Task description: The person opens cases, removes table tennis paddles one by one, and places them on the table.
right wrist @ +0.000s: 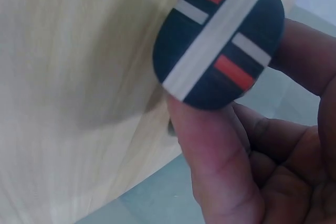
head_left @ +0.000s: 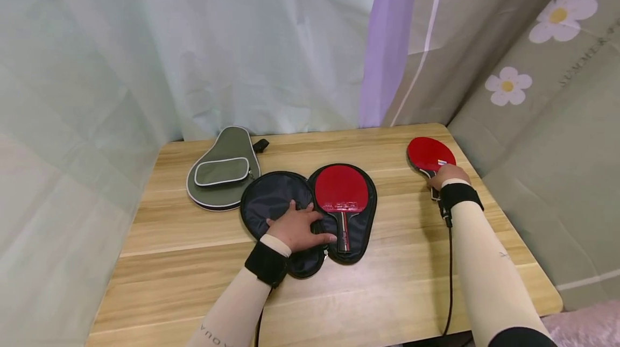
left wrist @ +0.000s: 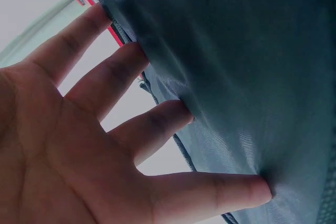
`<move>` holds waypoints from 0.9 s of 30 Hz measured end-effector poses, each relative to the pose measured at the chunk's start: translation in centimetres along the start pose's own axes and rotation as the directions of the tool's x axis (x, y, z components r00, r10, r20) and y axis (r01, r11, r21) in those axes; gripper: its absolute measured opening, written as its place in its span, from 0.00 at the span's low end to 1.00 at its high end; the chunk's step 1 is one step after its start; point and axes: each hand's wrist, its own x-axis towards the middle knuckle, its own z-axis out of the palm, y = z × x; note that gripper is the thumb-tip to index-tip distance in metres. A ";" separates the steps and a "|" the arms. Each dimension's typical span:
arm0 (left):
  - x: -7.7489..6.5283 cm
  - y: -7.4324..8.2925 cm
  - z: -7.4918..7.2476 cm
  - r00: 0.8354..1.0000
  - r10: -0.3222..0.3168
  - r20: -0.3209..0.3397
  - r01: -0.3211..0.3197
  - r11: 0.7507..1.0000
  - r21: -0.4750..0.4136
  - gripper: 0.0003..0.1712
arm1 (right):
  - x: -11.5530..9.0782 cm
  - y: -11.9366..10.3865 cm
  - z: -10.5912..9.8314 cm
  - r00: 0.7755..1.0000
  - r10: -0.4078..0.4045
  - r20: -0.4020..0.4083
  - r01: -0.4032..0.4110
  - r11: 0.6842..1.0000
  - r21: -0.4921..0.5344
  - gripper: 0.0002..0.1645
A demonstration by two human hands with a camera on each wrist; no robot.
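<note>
A black table tennis bat case point(head_left: 271, 193) lies unfolded on the table, its two halves side by side. On its right half rests a red table tennis bat point(head_left: 341, 188), handle toward the person. My left hand point(head_left: 295, 228) is spread over the left half; in the left wrist view its fingertips press the dark fabric point(left wrist: 236, 77). At the table's right side, my right hand point(head_left: 449, 176) grips the handle of another red bat point(head_left: 427, 152). The striped handle end point(right wrist: 218, 40) shows in the right wrist view, with thumb and fingers about it.
A grey-green bat case point(head_left: 227, 145) with a zipped front pocket and black strap lies at the back left, touching the black case. Curtains hang behind the wooden table point(head_left: 194, 261) and along its right side. A cable point(head_left: 451, 282) trails from the right wrist.
</note>
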 end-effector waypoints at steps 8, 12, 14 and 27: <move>-0.2 0.0 0.1 1.000 -0.009 0.003 0.009 1.000 -0.005 0.48 | -1.9 -1.2 -1.4 1.000 0.024 -0.003 -0.024 1.000 -0.014 0.22; -0.2 0.0 0.2 1.000 -0.003 0.002 0.003 1.000 -0.007 0.49 | -1.7 -1.0 -1.5 0.999 0.040 0.008 -0.040 0.999 -0.020 0.23; -0.2 0.0 0.3 1.000 -0.002 0.000 0.002 1.000 -0.008 0.49 | -1.3 -0.8 -1.4 0.999 0.043 0.015 -0.042 0.999 -0.012 0.23; 0.1 0.0 0.1 1.000 -0.005 -0.004 0.005 1.000 -0.012 0.49 | -3.0 -2.6 -2.3 0.999 0.046 0.021 -0.046 0.999 -0.001 0.24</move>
